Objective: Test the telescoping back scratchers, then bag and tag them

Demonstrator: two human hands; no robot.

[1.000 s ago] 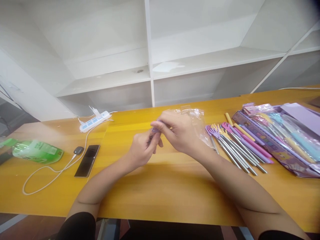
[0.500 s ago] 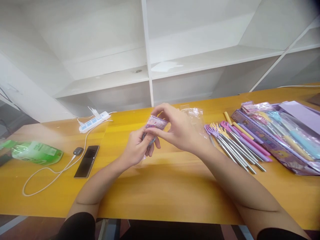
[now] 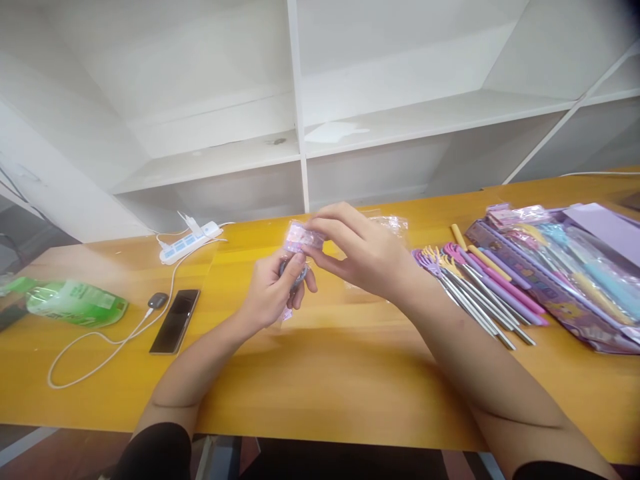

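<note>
Over the middle of the orange table (image 3: 325,393), both hands hold one small clear packet with a pink and purple print (image 3: 299,237). My left hand (image 3: 273,292) is curled round its lower end, where a dark thin item shows between the fingers. My right hand (image 3: 363,253) pinches the packet's top edge between thumb and fingertips. What lies inside the packet is too small to make out.
Right of my hands lie a row of metal sticks with purple, pink and yellow ends (image 3: 470,287) and a pile of purple packaged goods (image 3: 560,273). Left are a black phone (image 3: 175,321), a white cable (image 3: 95,353), a power strip (image 3: 190,241) and a green packet (image 3: 75,303). White shelves (image 3: 300,133) stand behind.
The packet has come up from between my closed hands. My right hand has moved from covering it to pinching its top edge, and my left hand has slid to its lower end.
</note>
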